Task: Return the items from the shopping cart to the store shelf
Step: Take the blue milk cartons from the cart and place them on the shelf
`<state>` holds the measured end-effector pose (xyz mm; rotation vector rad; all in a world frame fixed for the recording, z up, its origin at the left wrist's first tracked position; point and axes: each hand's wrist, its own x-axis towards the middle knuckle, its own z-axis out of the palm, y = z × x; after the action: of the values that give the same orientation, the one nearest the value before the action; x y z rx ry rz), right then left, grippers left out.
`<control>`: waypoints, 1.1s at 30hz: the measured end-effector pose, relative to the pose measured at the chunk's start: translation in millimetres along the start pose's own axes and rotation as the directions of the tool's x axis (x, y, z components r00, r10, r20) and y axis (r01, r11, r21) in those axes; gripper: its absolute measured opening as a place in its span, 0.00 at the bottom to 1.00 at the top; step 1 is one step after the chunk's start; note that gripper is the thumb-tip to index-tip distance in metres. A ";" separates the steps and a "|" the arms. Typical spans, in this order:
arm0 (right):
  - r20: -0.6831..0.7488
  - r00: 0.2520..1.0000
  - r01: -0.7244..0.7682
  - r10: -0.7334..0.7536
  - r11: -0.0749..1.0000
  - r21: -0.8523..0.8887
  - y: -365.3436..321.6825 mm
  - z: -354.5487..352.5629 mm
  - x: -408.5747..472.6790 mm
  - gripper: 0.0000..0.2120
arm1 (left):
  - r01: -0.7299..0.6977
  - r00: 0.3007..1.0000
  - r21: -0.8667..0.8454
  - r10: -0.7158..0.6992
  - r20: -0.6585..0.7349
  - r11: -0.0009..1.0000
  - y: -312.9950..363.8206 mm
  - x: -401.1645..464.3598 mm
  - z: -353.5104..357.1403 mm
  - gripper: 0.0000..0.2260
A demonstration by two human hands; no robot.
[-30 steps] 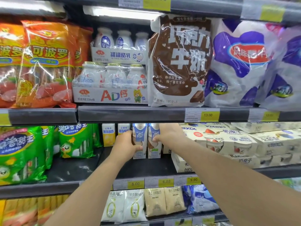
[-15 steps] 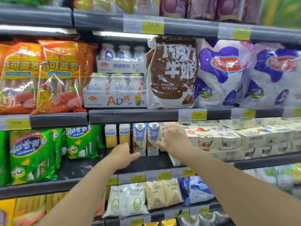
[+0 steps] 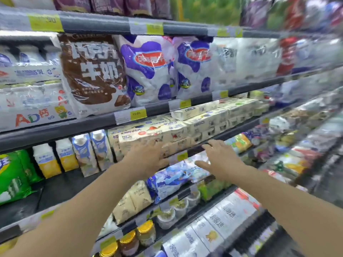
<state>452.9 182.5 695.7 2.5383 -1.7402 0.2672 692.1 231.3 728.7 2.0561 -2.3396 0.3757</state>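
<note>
Two blue-and-white drink cartons [image 3: 92, 152] stand upright side by side on the dark middle shelf [image 3: 55, 190], next to yellow-and-white cartons [image 3: 55, 157]. My left hand [image 3: 148, 160] hovers to the right of them, in front of cream yoghurt multipacks [image 3: 154, 135], with fingers spread and nothing in it. My right hand [image 3: 220, 158] is further right near the shelf's front rail, fingers straight, also holding nothing. The picture is blurred toward the right. No shopping cart is in view.
Above are a brown chocolate milk bag [image 3: 92, 73] and purple-and-white bags [image 3: 148, 69]. Green sausage packs [image 3: 13, 177] sit at the left. Lower shelves carry beige pouches [image 3: 132, 203], blue bags [image 3: 170, 179], cups and yellow-lidded jars [image 3: 128, 242]. Shelf rails with price tags [image 3: 138, 113] jut forward.
Both hands have left the two blue-and-white cartons, which stay standing on the shelf, and moved right and back from it. The view has swung to the right.
</note>
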 end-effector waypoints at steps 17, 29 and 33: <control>0.148 0.650 -0.740 0.745 0.665 -0.102 442.1 16.1 -287.1 0.48 | -0.577 0.788 -0.108 0.587 0.188 0.810 502.8 147.4 39.2 0.41; 0.230 0.487 -0.854 0.843 0.515 -0.077 557.9 83.3 -366.2 0.41 | -0.759 0.581 -0.167 0.770 0.263 0.630 705.4 175.6 105.9 0.41; 0.341 0.437 -0.871 0.832 0.487 -0.071 583.5 132.7 -346.3 0.44 | -0.748 0.551 -0.198 0.759 0.349 0.634 732.1 210.4 159.5 0.40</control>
<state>-196.1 270.0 474.1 1.5024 -3.1262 -0.0650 -29.0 79.0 478.8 1.0162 -3.3781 -0.1346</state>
